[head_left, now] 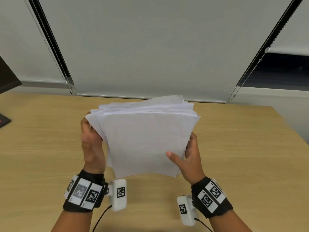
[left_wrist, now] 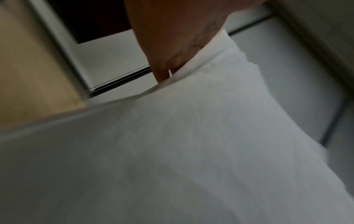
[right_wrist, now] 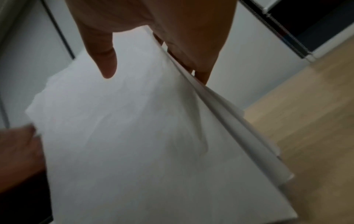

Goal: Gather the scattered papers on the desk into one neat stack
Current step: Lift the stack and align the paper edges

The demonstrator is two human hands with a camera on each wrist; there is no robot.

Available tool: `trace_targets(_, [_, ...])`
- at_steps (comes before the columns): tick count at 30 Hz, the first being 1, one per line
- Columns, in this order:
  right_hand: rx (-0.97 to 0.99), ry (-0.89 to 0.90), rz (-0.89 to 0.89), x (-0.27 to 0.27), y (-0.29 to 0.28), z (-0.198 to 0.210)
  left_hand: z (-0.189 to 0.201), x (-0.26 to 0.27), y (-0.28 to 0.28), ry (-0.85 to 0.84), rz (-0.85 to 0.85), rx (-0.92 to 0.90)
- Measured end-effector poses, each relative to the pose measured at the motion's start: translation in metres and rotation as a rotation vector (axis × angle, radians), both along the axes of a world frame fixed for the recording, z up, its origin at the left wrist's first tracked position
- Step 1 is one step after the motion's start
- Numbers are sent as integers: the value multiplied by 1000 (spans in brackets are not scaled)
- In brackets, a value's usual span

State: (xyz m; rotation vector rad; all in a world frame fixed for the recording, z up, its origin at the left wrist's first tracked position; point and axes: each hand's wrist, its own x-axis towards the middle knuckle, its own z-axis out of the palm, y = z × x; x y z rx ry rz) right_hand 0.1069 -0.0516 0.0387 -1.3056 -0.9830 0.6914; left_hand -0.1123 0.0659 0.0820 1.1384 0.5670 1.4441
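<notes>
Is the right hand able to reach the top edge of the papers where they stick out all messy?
Probably not right now. The right hand grips the papers low on their right side, thumb across the front sheet. Nothing blocks the uneven top edge, but it would have to let go, leaving the left hand holding alone.

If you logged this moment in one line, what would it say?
stage: squaring up | papers: one bundle, held above desk, top edges uneven | left hand: grips left edge | right hand: grips right edge, thumb in front
</notes>
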Motion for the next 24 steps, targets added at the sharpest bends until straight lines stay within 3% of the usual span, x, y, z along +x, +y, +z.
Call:
trace_targets(3, [-31, -16, 2, -5, -2, -7, -16, -1, 0, -60, -60, -311])
trace_targets(8, [-68, 7, -34, -7, -4, -20, -39, 4, -5, 19, -64, -410])
trace_targets(18, [-37, 38, -78, -19, -9, -34, -48, 4, -13, -1, -66, -423])
trace_targets(24, [34, 15, -61, -14, -7, -12, -33, 3, -13, 74, 29, -290])
